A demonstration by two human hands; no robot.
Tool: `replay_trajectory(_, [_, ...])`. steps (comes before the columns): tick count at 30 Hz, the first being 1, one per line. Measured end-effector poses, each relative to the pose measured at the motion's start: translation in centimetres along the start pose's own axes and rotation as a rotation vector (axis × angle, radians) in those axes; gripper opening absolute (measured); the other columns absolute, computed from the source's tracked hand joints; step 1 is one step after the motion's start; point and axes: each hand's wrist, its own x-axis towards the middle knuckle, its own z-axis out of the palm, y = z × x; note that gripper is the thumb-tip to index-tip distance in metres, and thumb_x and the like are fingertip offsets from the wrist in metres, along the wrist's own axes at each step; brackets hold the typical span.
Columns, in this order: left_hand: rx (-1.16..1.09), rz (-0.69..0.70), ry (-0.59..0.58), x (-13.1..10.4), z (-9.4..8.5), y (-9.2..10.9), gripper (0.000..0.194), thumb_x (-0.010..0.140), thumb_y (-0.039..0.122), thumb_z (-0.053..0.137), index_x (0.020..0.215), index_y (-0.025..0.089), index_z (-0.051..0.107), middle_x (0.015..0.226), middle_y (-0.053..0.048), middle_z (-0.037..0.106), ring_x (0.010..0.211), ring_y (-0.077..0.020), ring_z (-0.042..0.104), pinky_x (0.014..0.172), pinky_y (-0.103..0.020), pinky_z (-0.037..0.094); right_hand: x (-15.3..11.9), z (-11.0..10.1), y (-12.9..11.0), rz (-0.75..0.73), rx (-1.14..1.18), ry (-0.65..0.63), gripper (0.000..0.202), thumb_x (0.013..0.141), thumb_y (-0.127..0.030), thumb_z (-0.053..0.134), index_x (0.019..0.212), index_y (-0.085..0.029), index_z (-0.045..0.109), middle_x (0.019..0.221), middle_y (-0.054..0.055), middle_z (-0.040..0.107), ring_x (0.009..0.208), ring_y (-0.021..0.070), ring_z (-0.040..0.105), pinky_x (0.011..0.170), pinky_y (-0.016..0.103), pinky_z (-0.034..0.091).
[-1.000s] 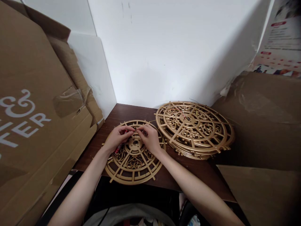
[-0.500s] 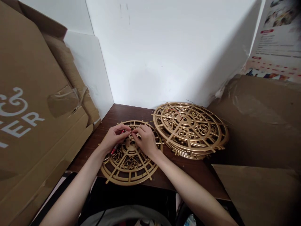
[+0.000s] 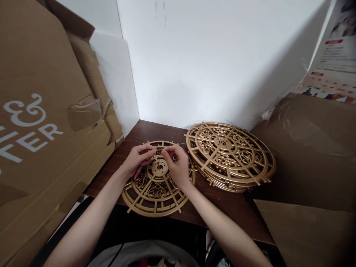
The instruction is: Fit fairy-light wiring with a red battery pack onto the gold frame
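A round gold openwork frame (image 3: 155, 211) lies on the dark brown table, with thin wires around its centre. Over its upper left part, my left hand (image 3: 139, 157) is closed, thumb and fingertips together; a red tool or handle (image 3: 138, 172) shows beneath the palm, and whether the hand grips it is unclear. My right hand (image 3: 176, 163) is above the upper right part, its thumb and forefinger pinched on something too small to make out, probably thin wire. A small gap separates the fingertips of the two hands.
A stack of similar gold frames (image 3: 230, 152) stands to the right on the table (image 3: 222, 207). Large cardboard boxes flank both sides, one at left (image 3: 50, 92) and one at right (image 3: 311, 148). A white wall panel (image 3: 205, 66) rises behind.
The fingertips of my hands have moved slightly apart, uncovering more of the frame's centre. The whole view has shifted, so the surroundings appear a little further right.
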Motion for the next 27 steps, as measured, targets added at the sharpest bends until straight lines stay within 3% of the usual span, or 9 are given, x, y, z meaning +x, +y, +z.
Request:
replay_trajectory(4, [-0.08,0.036,0.027,0.0,0.0,0.2,0.026,0.065,0.029,0.08,0.082,0.012,0.071,0.059,0.002,0.052,0.043,-0.0014,0.033,0.036,-0.014,0.019,0.2,0.0,-0.3,0.283,0.4,-0.059,0.026,0.078,-0.045,0.065,0.084,-0.02,0.058,0.067,-0.002,0.055,0.061,0.0119,0.051,0.06,0.026,0.043])
replay_trajectory(9, [-0.202,0.045,0.066,0.3,-0.3,0.2,0.024,0.063,0.021,0.079,0.084,0.011,0.071,0.066,-0.002,0.059,0.047,-0.0023,0.037,0.036,-0.013,0.02,0.4,-0.6,-0.4,0.549,0.819,-0.328,0.036,0.068,-0.046,0.077,0.078,-0.02,0.053,0.064,-0.004,0.051,0.054,0.0073,0.047,0.047,0.02,0.035])
replay_trajectory(13, [-0.289,0.036,0.078,0.4,-0.4,0.4,0.019,0.063,0.011,0.071,0.082,0.01,0.07,0.068,-0.003,0.061,0.046,-0.0023,0.036,0.036,-0.013,0.021,0.3,-1.2,-0.5,0.637,0.814,-0.65,0.038,0.069,-0.048,0.077,0.077,-0.019,0.054,0.061,-0.004,0.053,0.053,0.0083,0.052,0.046,0.019,0.037])
replay_trajectory(15, [-0.373,0.023,0.066,0.5,-0.5,0.6,0.019,0.06,0.005,0.064,0.078,0.009,0.068,0.07,-0.004,0.061,0.048,-0.0031,0.039,0.037,-0.014,0.025,0.3,-1.3,-0.2,0.648,0.749,-0.728,0.039,0.069,-0.049,0.076,0.076,-0.018,0.054,0.065,-0.002,0.058,0.056,0.0099,0.057,0.043,0.018,0.035])
replay_trajectory(17, [-0.489,0.01,0.063,0.6,-0.7,0.7,0.024,0.055,0.0,0.056,0.075,0.009,0.066,0.076,-0.007,0.063,0.053,-0.0051,0.045,0.041,-0.014,0.033,0.4,-1.2,0.2,0.646,0.67,-0.707,0.038,0.07,-0.049,0.075,0.077,-0.017,0.056,0.073,0.0,0.064,0.056,0.0088,0.058,0.038,0.015,0.031])
replay_trajectory(20, [-0.635,-0.008,0.062,0.7,-1.0,0.8,0.033,0.053,-0.006,0.05,0.078,0.012,0.064,0.092,-0.009,0.066,0.064,-0.0067,0.052,0.05,-0.014,0.042,0.4,-0.8,1.2,0.644,0.544,-0.532,0.037,0.069,-0.048,0.074,0.08,-0.016,0.059,0.077,0.001,0.067,0.045,0.0045,0.053,0.033,0.014,0.026])
replay_trajectory(24, [-0.698,0.003,0.05,0.7,-1.2,1.1,0.042,0.066,-0.009,0.051,0.098,0.015,0.063,0.119,-0.012,0.062,0.081,-0.0084,0.06,0.07,-0.019,0.053,0.6,-0.5,1.9,0.613,0.497,-0.308,0.036,0.066,-0.046,0.075,0.078,-0.016,0.06,0.069,0.0,0.066,0.041,0.0055,0.052,0.03,0.014,0.024])
replay_trajectory(27, [-0.678,-0.001,0.059,0.5,-1.1,1.3,0.04,0.073,-0.006,0.053,0.107,0.014,0.06,0.125,-0.014,0.06,0.088,-0.0094,0.063,0.076,-0.019,0.055,0.8,-0.4,2.0,0.596,0.49,-0.203,0.037,0.063,-0.046,0.077,0.075,-0.015,0.061,0.063,-0.002,0.063,0.04,0.0053,0.051,0.031,0.014,0.021])
